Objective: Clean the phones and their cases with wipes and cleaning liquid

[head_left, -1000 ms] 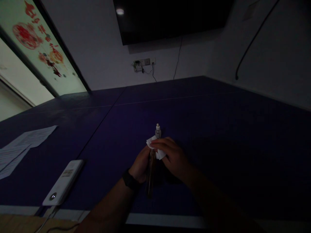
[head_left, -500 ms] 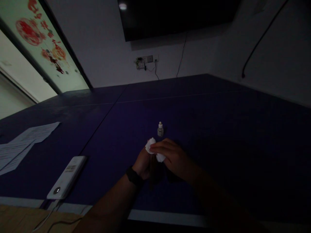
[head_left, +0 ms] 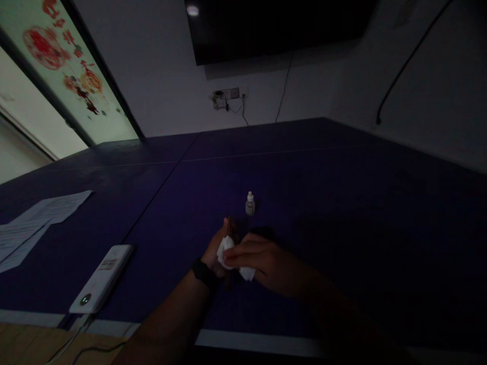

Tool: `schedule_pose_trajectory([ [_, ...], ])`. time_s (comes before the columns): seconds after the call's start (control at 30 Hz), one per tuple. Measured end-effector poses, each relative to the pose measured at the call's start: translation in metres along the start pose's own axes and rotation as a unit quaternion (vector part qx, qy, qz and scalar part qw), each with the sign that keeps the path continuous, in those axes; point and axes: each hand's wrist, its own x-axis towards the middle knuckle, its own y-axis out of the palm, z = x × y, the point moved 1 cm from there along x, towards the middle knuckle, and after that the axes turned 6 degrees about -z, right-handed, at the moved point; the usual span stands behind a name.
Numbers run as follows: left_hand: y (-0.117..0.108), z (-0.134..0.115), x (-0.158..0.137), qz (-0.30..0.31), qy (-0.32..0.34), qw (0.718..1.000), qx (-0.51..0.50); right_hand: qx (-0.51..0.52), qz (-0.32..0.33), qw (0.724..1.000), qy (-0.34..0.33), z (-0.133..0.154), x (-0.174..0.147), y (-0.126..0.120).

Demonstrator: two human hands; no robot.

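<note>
My right hand (head_left: 268,261) is closed on a crumpled white tissue (head_left: 247,274) and presses it toward my left hand (head_left: 216,252). One end of the tissue shows at my right fingertips, the other below the fingers. A dark band, like a watch (head_left: 204,274), is on my left wrist. My left fingers are curled around something dark and thin; the dim light and my right hand hide what it is. Just beyond both hands a small clear bottle (head_left: 250,207) with a white cap stands upright on the purple-blue table (head_left: 213,187).
To the left lies a white power bank (head_left: 102,279) with cables (head_left: 76,334) plugged into its near end. Printed papers (head_left: 41,218) spread farther left. At the back, a wall socket (head_left: 230,93) with wires sits below a dark screen (head_left: 281,30).
Both hands have come nearer to me and slightly left. The tissue has slid down from the upper end of my left hand toward the palm. The bottle stays standing.
</note>
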Motion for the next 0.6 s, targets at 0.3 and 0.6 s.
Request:
schedule_pose_trajectory([
  [0.3, 0.009, -0.020, -0.011, -0.044, 0.006, 0.999, -0.006, 0.043, -0.013, 0.999, -0.006, 0.005, -0.003, -0.001],
  [0.6, 0.022, -0.031, -0.035, 0.099, -0.013, 0.990, -0.101, 0.021, -0.143, 0.989, 0.037, -0.010, -0.005, -0.019],
])
